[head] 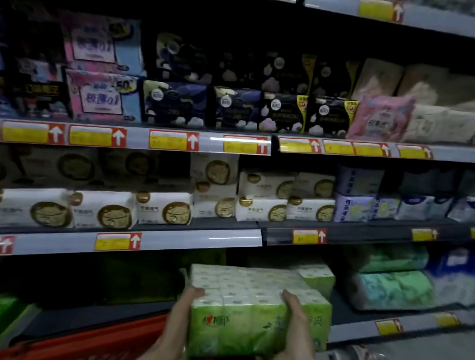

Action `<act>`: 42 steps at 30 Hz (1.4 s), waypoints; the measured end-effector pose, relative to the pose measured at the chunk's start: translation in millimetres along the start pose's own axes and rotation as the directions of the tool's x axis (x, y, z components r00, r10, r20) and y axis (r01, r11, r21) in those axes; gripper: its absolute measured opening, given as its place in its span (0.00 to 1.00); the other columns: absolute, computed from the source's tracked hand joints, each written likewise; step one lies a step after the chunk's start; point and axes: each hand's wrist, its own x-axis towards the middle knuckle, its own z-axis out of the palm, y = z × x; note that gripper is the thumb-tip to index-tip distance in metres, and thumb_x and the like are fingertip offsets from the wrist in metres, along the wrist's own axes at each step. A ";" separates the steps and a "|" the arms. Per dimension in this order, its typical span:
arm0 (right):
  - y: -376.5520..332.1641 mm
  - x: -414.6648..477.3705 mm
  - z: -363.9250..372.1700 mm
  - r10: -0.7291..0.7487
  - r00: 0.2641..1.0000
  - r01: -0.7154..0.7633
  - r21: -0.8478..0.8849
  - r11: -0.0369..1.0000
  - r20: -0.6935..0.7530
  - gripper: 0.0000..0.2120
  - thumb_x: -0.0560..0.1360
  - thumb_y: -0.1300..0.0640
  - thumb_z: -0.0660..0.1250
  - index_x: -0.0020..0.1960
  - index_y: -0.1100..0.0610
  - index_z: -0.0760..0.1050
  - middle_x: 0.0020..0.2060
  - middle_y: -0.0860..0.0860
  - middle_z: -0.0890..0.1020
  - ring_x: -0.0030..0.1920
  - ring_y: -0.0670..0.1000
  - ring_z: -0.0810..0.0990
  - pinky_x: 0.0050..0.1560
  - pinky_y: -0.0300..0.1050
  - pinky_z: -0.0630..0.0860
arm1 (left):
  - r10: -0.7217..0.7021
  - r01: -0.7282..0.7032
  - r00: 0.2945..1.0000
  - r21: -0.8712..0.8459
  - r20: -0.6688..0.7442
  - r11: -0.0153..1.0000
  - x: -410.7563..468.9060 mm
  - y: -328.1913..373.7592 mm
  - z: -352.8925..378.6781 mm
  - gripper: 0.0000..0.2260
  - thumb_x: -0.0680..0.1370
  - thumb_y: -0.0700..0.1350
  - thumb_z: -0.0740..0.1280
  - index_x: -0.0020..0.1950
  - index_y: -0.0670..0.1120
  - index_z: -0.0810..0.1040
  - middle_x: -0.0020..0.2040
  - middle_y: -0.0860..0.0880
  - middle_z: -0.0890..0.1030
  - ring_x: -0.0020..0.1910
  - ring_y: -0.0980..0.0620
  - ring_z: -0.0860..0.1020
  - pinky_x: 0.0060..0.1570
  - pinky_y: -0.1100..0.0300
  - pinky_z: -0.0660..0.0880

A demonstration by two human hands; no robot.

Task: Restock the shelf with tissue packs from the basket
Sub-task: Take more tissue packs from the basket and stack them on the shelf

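Left hand [176, 328] and right hand [294, 344] grip a green tissue pack [248, 307] by the red basket [95, 345]. A second pack [317, 279] stands just behind.

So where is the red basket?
The red plastic basket is at the bottom left of the head view, just below the green plastic-wrapped tissue pack.

Green tissue pack [249, 293] (a wrapped multipack) held above the red basket [95, 345]
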 end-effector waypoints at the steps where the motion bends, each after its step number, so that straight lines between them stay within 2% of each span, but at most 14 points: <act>1: -9.9 8.8 2.9 -0.044 0.995 0.045 0.008 0.999 -0.094 0.49 0.48 0.41 0.85 0.66 0.53 0.77 0.56 0.59 0.85 0.51 0.65 0.85 0.42 0.66 0.81 | -0.034 0.035 0.999 -0.033 0.027 0.999 7.3 -3.3 3.7 0.31 0.70 0.58 0.72 0.69 0.42 0.79 0.55 0.34 0.85 0.51 0.35 0.86 0.62 0.36 0.78; 4: -33.0 62.1 -8.2 -0.206 0.949 0.232 0.088 0.969 -0.240 0.55 0.35 0.46 0.82 0.63 0.53 0.79 0.56 0.58 0.85 0.50 0.65 0.85 0.42 0.77 0.78 | -0.144 0.142 0.989 0.079 0.021 0.987 27.1 -11.2 33.1 0.22 0.77 0.55 0.64 0.63 0.42 0.84 0.58 0.34 0.85 0.59 0.32 0.82 0.66 0.36 0.75; 9: -56.9 51.7 26.1 -0.210 0.738 0.389 0.149 0.909 -0.641 0.35 0.63 0.49 0.78 0.64 0.55 0.67 0.64 0.55 0.75 0.60 0.57 0.79 0.50 0.54 0.78 | -0.392 0.372 0.920 0.348 -0.012 0.861 61.7 -14.4 61.1 0.22 0.71 0.57 0.67 0.57 0.45 0.83 0.57 0.38 0.84 0.57 0.36 0.81 0.60 0.39 0.77; 14: -69.8 100.6 8.3 -0.254 0.642 0.506 0.150 0.850 -0.724 0.45 0.50 0.42 0.76 0.65 0.55 0.70 0.64 0.55 0.78 0.58 0.58 0.83 0.53 0.61 0.82 | -0.481 0.469 0.875 0.342 -0.055 0.814 111.6 -37.7 80.5 0.20 0.70 0.54 0.65 0.56 0.44 0.82 0.54 0.39 0.83 0.54 0.38 0.79 0.59 0.42 0.73; 17: -78.8 108.7 9.8 -0.249 0.706 0.441 0.136 0.887 -0.664 0.38 0.64 0.46 0.78 0.69 0.58 0.71 0.61 0.55 0.78 0.55 0.57 0.81 0.49 0.52 0.79 | -0.461 0.458 0.885 0.305 -0.066 0.835 133.2 -41.8 94.4 0.22 0.71 0.53 0.64 0.61 0.45 0.81 0.57 0.39 0.83 0.54 0.38 0.80 0.50 0.44 0.72; 20: -84.2 128.7 10.9 -0.254 0.753 0.386 0.094 0.918 -0.607 0.40 0.69 0.43 0.77 0.74 0.58 0.66 0.67 0.58 0.77 0.62 0.61 0.79 0.53 0.55 0.78 | -0.427 0.425 0.902 0.322 -0.069 0.846 156.2 -38.3 94.7 0.31 0.63 0.52 0.67 0.66 0.47 0.79 0.61 0.38 0.83 0.59 0.34 0.79 0.60 0.28 0.68; 25: -83.2 170.2 3.8 -0.219 0.867 0.313 0.147 0.938 -0.448 0.58 0.61 0.32 0.77 0.83 0.45 0.54 0.73 0.54 0.73 0.65 0.61 0.79 0.61 0.71 0.78 | -0.345 0.361 0.933 0.301 -0.106 0.883 180.0 -42.0 99.5 0.28 0.68 0.51 0.64 0.68 0.46 0.78 0.60 0.37 0.83 0.58 0.33 0.81 0.64 0.26 0.67; 29: -84.1 198.4 -8.2 -0.193 0.912 0.198 -0.025 0.980 -0.361 0.69 0.55 0.18 0.70 0.85 0.41 0.42 0.83 0.53 0.62 0.78 0.62 0.69 0.75 0.73 0.64 | -0.306 0.324 0.946 0.241 -0.111 0.915 196.2 -50.8 100.1 0.25 0.70 0.50 0.63 0.65 0.45 0.79 0.58 0.36 0.84 0.58 0.32 0.80 0.68 0.26 0.65; 33: -85.9 245.7 -39.0 -0.111 0.948 0.093 -0.074 0.993 -0.299 0.77 0.43 0.13 0.71 0.85 0.42 0.51 0.77 0.53 0.73 0.68 0.62 0.80 0.66 0.73 0.74 | -0.295 0.313 0.946 0.136 -0.137 0.940 206.4 -61.5 99.3 0.13 0.73 0.46 0.63 0.55 0.43 0.79 0.49 0.38 0.84 0.49 0.36 0.82 0.62 0.34 0.74; 34: -85.1 254.7 -43.8 -0.089 0.962 0.079 -0.049 0.996 -0.259 0.75 0.42 0.14 0.72 0.83 0.42 0.57 0.70 0.53 0.79 0.61 0.61 0.84 0.60 0.71 0.79 | -0.294 0.309 0.945 0.096 -0.142 0.946 210.7 -66.1 97.9 0.11 0.75 0.46 0.63 0.54 0.43 0.79 0.46 0.39 0.84 0.46 0.38 0.82 0.57 0.39 0.77; 36: -82.2 259.5 -50.7 -0.148 0.969 0.132 -0.090 0.987 -0.197 0.47 0.57 0.16 0.69 0.65 0.44 0.74 0.48 0.50 0.86 0.43 0.54 0.86 0.48 0.56 0.86 | -0.300 0.308 0.944 0.040 -0.139 0.951 215.0 -72.9 96.0 0.12 0.79 0.46 0.64 0.57 0.41 0.81 0.46 0.39 0.85 0.44 0.38 0.82 0.48 0.44 0.80; 38: -80.1 236.9 -38.9 -0.180 0.960 0.154 -0.132 0.979 -0.213 0.29 0.66 0.17 0.63 0.43 0.42 0.63 0.36 0.45 0.75 0.33 0.49 0.74 0.38 0.45 0.81 | -0.303 0.307 0.945 0.013 -0.125 0.952 216.0 -77.9 94.9 0.11 0.81 0.48 0.66 0.60 0.43 0.79 0.48 0.41 0.83 0.46 0.39 0.82 0.43 0.47 0.79; 40: -80.5 224.4 -26.4 -0.205 0.957 0.169 -0.181 0.969 -0.204 0.27 0.69 0.18 0.60 0.50 0.41 0.69 0.47 0.46 0.74 0.44 0.50 0.77 0.48 0.50 0.81 | -0.287 0.289 0.949 -0.001 -0.134 0.957 222.6 -81.8 90.6 0.09 0.83 0.48 0.67 0.61 0.46 0.76 0.51 0.45 0.79 0.50 0.40 0.81 0.42 0.48 0.76; 42: -81.3 223.2 -23.0 -0.218 0.958 0.199 -0.116 0.973 -0.184 0.38 0.75 0.22 0.58 0.75 0.45 0.70 0.68 0.51 0.74 0.66 0.54 0.76 0.66 0.52 0.77 | -0.271 0.269 0.955 -0.038 -0.118 0.962 229.8 -83.2 87.0 0.12 0.83 0.49 0.67 0.65 0.48 0.76 0.57 0.45 0.79 0.51 0.42 0.80 0.42 0.48 0.77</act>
